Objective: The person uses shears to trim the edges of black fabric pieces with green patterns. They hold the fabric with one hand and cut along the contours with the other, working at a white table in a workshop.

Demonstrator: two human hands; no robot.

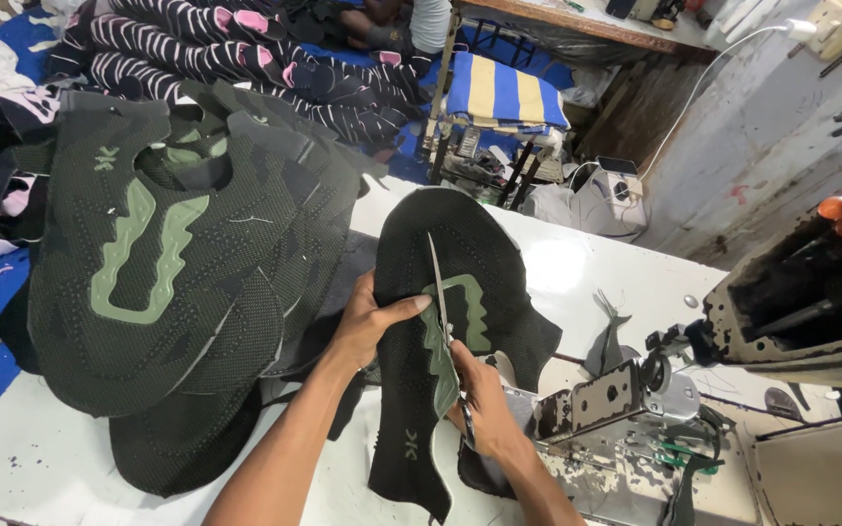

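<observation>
A black knit shoe upper (460, 253) with a pale green wavy patch lies on the white table (577, 268) in front of me. My left hand (370, 321) pinches its left edge, thumb pressed on the fabric. My right hand (484, 404) grips a pair of scissors (440, 292), whose long blade points up along the middle of the piece, right beside the green patch.
A tall stack of the same black and green uppers (177, 263) sits to the left. Striped black and pink pieces (236, 58) are heaped behind it. A worn sewing machine (694, 380) stands at the right, with fabric scraps (608, 336) near it.
</observation>
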